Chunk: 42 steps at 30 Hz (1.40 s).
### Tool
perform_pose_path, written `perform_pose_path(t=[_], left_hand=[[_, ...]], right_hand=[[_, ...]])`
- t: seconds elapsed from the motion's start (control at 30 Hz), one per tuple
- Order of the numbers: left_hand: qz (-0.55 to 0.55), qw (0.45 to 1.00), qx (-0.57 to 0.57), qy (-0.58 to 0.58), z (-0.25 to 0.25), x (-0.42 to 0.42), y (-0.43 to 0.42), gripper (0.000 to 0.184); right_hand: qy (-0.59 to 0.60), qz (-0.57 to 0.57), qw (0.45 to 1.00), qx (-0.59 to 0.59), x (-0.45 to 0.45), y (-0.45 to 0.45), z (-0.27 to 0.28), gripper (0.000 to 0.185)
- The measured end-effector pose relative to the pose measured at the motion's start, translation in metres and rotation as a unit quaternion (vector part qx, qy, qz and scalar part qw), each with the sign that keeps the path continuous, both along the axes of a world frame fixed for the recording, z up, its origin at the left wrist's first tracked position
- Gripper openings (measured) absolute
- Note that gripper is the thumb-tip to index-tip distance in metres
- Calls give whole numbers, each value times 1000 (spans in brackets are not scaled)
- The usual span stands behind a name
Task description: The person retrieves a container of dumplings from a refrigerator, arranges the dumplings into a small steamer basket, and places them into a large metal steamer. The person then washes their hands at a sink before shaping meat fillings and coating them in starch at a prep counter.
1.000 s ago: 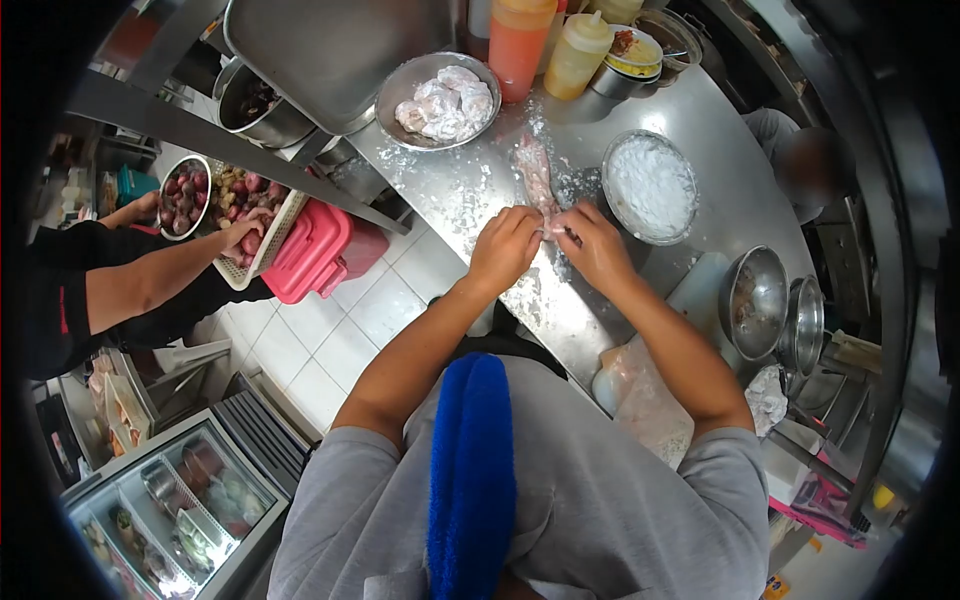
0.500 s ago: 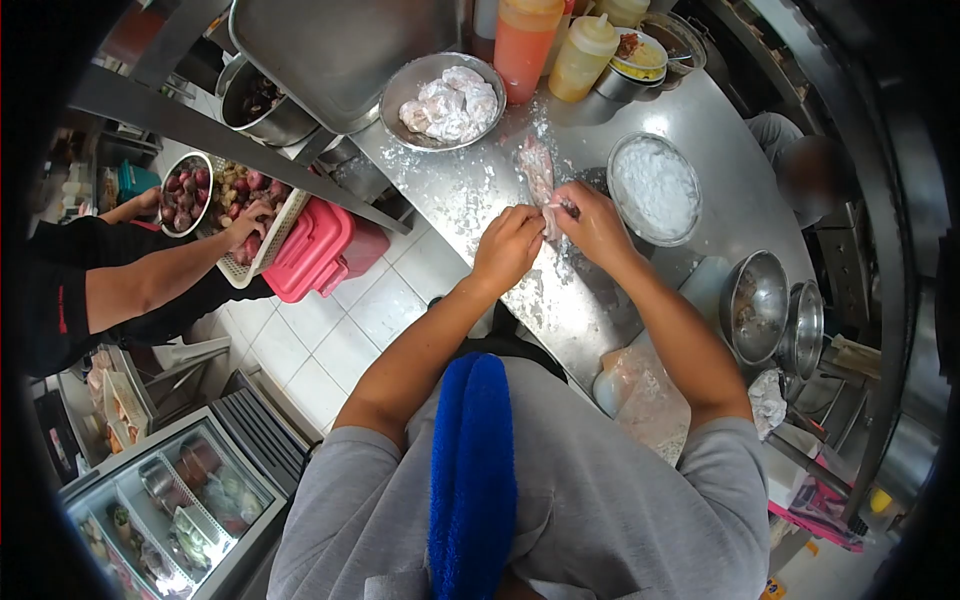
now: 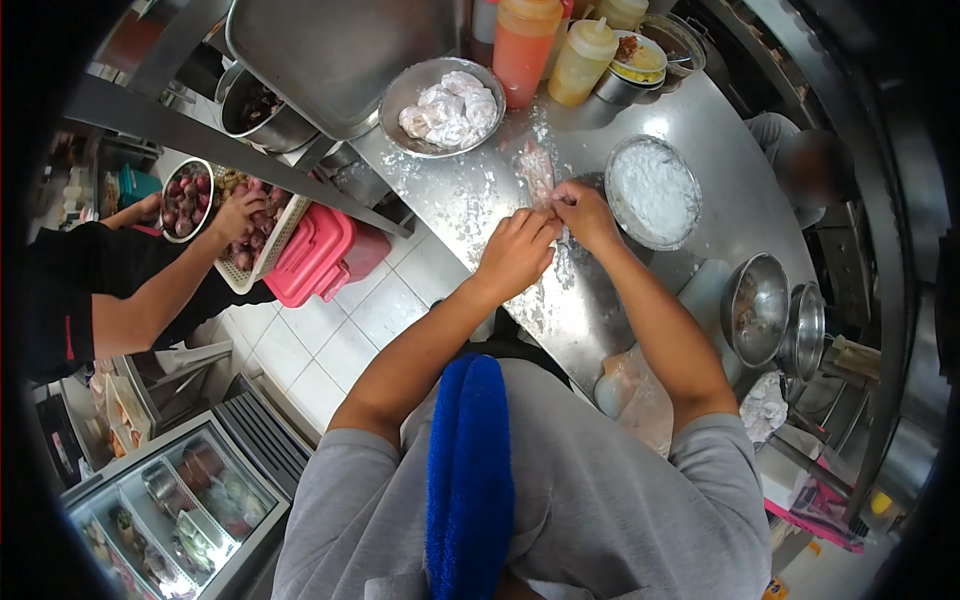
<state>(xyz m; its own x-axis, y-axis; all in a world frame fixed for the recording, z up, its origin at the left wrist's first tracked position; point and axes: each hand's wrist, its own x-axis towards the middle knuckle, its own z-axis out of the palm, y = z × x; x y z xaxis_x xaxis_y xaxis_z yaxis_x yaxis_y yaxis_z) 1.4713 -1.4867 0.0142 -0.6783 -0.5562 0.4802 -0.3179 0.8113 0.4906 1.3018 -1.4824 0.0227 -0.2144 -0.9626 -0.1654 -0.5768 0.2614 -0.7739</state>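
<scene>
A long, pale pink piece of raw meat (image 3: 536, 172) dusted with white powder lies on the steel table. My left hand (image 3: 518, 252) has its fingers curled around the near end of the meat. Right beside it, my right hand (image 3: 585, 213) pinches the same end, and the fingertips of both hands almost meet. My fingers hide the part they grip. To the right of my right hand stands a bowl of white powder (image 3: 654, 190). Beyond my left hand sits a steel bowl (image 3: 393, 95) with white-coated pieces (image 3: 450, 108) in it.
Squeeze bottles (image 3: 526, 50) line the table's (image 3: 712, 135) far side, beside a large metal tray (image 3: 345, 50). Steel bowls (image 3: 757, 308) and a plastic bag (image 3: 645, 400) are at the right. On the left, a co-worker's hand (image 3: 240, 215) reaches into a basket of red onions (image 3: 292, 222).
My left hand has shifted slightly right, closer against my right hand, with its fingers flatter over the meat's end. The co-worker's hand has moved a little up and left over the onions.
</scene>
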Motion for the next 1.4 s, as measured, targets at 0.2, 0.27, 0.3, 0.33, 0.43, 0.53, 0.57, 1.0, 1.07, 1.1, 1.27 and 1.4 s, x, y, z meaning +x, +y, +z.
perform_pose_path(t=[0.2,0.27,0.3,0.33,0.43,0.53,0.57,1.0,1.07,1.1,1.27,1.4], left_hand=[[-8,1000,15,21,-22,-2,-5,35],[-3,999,29,29,-19,0,-6,34],[-5,999,29,28,-19,1,-8,34],[-9,999,39,36,-18,2,-9,34],[-1,996,64,58,-14,3,-6,34],[56,993,76,74,-4,7,1,33],[99,989,76,76,-2,10,2,34],[36,987,114,105,-18,6,-3,19],[26,985,128,109,-19,5,-5,20],[27,985,129,109,-19,5,-5,20],[1,989,122,83,-19,9,-10,24],[46,990,126,49,0,13,-4,31]], right_hand=[[-47,-78,996,22,5,19,3,19],[-6,-20,989,-144,3,38,-2,24],[-7,-22,989,-145,3,48,3,24],[21,13,990,-140,3,59,11,30],[57,61,986,-143,2,69,6,38],[81,81,980,-164,1,67,3,41],[95,89,976,-172,1,66,3,41],[45,108,972,-205,-11,54,-14,34],[43,114,971,-207,-11,54,-14,34],[43,115,971,-206,-11,54,-14,34],[29,106,979,-171,-9,53,-12,31],[11,101,980,-172,-11,51,-12,29]])
